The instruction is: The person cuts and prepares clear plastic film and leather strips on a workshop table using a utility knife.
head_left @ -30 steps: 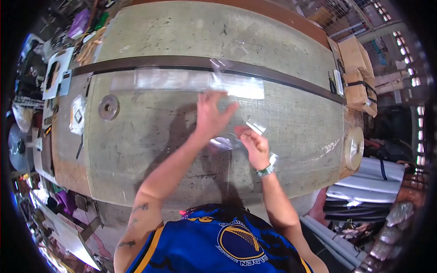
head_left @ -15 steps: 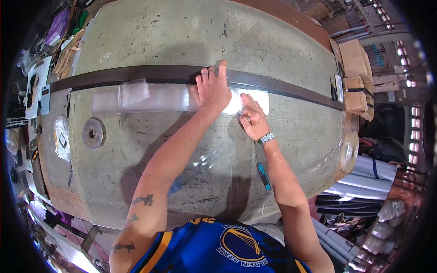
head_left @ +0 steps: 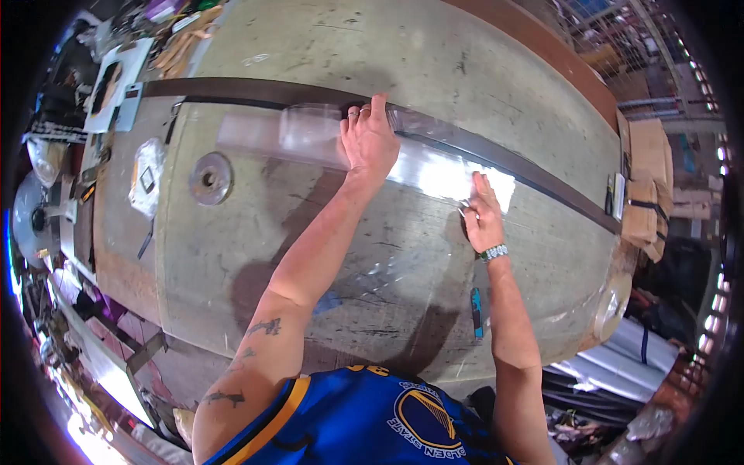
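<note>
A long clear plastic strip [head_left: 422, 169] lies on the worktable, glaring brightly toward its right end. Along its far side runs a long dark flat bar [head_left: 232, 89]. My left hand [head_left: 370, 139] presses down where strip and bar meet, fingers spread and thumb stretched outward. Near the strip's bright right end rests my right hand [head_left: 483, 217], its fingers extended on the plastic. A small clear plastic piece [head_left: 310, 128] overlaps the strip left of my left hand. Closer to me, beside my right forearm, is a blue-and-black cutter [head_left: 477, 312].
On the worktable [head_left: 372, 256] a round disc-like roll [head_left: 210, 179] and a plastic packet [head_left: 147, 178] lie to the left. Cardboard boxes [head_left: 647, 194] stand at the right edge. Silvery rolls [head_left: 620, 368] are stacked at lower right.
My right hand has slid right along the plastic strip, farther from my left hand. The left hand stays on the bar and strip. The whole view has tilted.
</note>
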Demonstrator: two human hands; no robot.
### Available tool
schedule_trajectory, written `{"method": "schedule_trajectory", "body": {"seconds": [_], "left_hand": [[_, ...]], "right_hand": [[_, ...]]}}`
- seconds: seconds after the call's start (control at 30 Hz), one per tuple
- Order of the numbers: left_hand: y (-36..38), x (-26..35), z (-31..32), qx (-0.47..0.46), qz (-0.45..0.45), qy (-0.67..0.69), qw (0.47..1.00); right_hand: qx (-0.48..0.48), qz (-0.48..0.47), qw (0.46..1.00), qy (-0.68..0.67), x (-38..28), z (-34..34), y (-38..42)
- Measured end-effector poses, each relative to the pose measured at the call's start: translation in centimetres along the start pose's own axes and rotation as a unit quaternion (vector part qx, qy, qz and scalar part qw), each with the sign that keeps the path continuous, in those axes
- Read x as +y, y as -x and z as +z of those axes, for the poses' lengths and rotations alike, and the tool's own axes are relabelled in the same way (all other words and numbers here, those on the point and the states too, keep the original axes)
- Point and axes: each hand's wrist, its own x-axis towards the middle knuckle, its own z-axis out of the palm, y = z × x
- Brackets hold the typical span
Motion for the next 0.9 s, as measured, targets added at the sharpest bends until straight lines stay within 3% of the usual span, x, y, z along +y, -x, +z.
{"method": "schedule_trajectory", "body": {"seconds": [0.07,0.17,0.37,0.57,0.7,0.83,0.9], "left_hand": [[-0.1,-2.3,-0.1,0.033,0.016,0.005,0.999],[-0.1,-4.1,-3.0,-0.018,-0.032,0.06,0.997],[-1.0,-10.1,-6.0,0.094,-0.019,0.037,0.995],[-2.4,-16.1,-11.1,0.113,-0.007,-0.049,0.992],[-3.4,-18.1,-14.5,0.034,-0.037,-0.184,0.982],[-5.1,-19.9,-16.7,-0.009,-0.076,-0.214,0.974],[-5.4,-20.9,-17.2,0.067,-0.015,-0.28,0.958]], "right_hand": [[0.004,-0.002,1.0,0.002,0.2,0.2,0.0],[0.006,0.002,1.0,0.009,0.1,0.4,0.0],[0.005,0.014,1.0,0.021,0.0,0.4,0.2],[0.001,0.011,0.999,0.031,0.0,0.5,0.1],[0.002,0.005,0.999,0.034,-0.1,0.4,0.0],[0.004,-0.003,0.999,0.046,-0.3,0.4,0.0],[0.002,-0.005,0.999,0.05,-0.2,0.4,0.0]]}}
